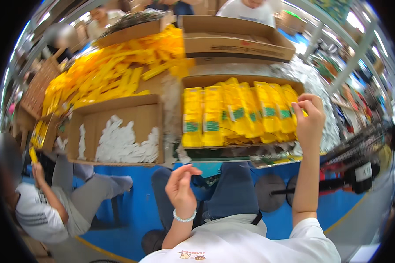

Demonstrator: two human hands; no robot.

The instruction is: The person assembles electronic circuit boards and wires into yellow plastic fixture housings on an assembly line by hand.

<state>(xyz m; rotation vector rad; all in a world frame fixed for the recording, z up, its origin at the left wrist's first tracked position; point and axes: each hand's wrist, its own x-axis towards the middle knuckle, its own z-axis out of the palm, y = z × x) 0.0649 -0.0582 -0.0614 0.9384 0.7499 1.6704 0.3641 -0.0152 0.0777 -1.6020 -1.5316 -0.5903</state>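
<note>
My right hand [310,117] is at the right end of a cardboard box [188,81] filled with upright yellow packets [235,115] that carry green labels. Its thumb and fingers are pinched together on a yellow packet there, though the fingers partly cover it. In front of the table's near edge, above my lap, is my left hand [182,189], wearing a beaded bracelet. Its fingers are loosely bent and apart from the thumb, with nothing visible in them. Just beyond its fingertips, a small whitish strip [183,156] hangs at the table edge.
To the left, an open carton [84,115] holds white flat pieces [127,142]. Behind it spreads a heap of yellow packaging [118,72]. A long carton [239,51] stands at the back. A black fan [357,168] is at the right. A co-worker [48,206] sits at the left.
</note>
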